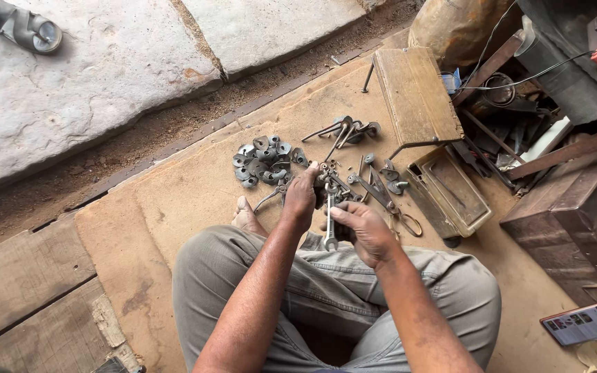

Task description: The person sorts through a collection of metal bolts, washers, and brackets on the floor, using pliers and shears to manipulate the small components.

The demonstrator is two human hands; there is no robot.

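Setting: outdoor workshop floor [195, 200] of worn board sheets, stone slabs [91, 69] beyond a strip of dirt; person seated cross-legged, grey trousers
Left hand [300, 197]: fingers closed around a small dark metal assembly [326, 181], pinching it from the left
Right hand [362, 228]: fingers wrapped about the shaft of an open-ended spanner [330, 222], its lower jaw hanging below the fingers, its upper end meeting the assembly just above them
Handling, spanner: judged stiff steel, moderately heavy for its size, probably greasy; best gripped mid-shaft, as held
Handling, assembly: judged rigid, dense, irregular; needs a firm pinch so it does not turn with the spanner
Beyond the left fingers: heap of grey metal discs [262, 160], well apart from the hand
Beyond the right fingers: loose linkages and hooked rods [347, 130]; scissors-like tool [388, 200] just beside
Further right: open wooden toolbox [443, 186], lid raised; cluttered scrap; phone [586, 321] on the floor
Far corner: sandal [25, 26], partly cut off
Hidden: fastener under the spanner head covered by fingers; assembly's form too small to tell; bare foot [247, 215] partly behind left wrist
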